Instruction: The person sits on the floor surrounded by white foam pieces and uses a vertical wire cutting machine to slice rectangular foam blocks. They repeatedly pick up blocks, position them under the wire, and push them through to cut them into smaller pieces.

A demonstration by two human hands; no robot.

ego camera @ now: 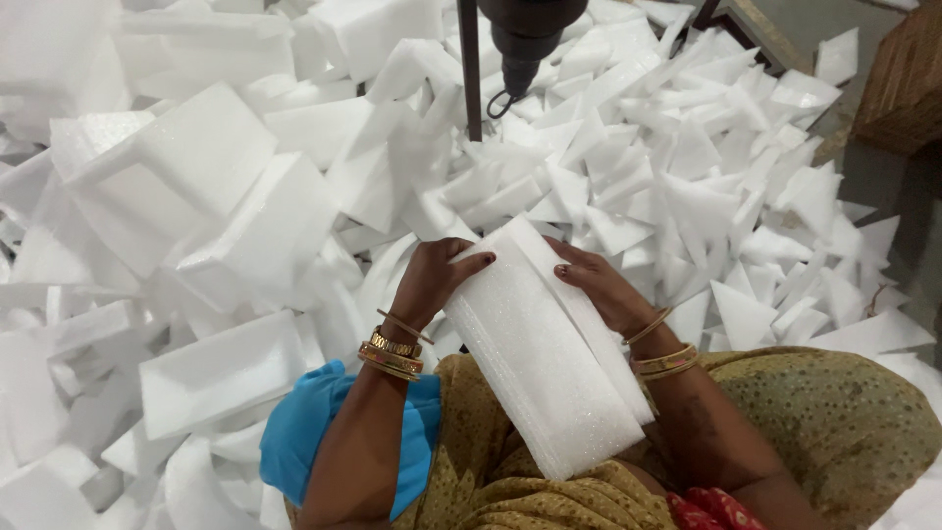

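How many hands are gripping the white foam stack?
2. The left hand grips the foam stack on its left edge; the right hand holds its right edge. No other hands show.

white foam sheet stack (pixel 545 344), tilted, on lap

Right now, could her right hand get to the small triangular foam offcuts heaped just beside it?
Probably yes. The right hand rests on the stack of foam sheets, and the triangular offcuts lie just beyond it with nothing between. It would have to let go of the stack first.

Workshop floor — heaps of cut white foam pieces (pixel 687 167), stacked foam sheets (pixel 211 147), hanging machine tool (pixel 525 39) overhead.
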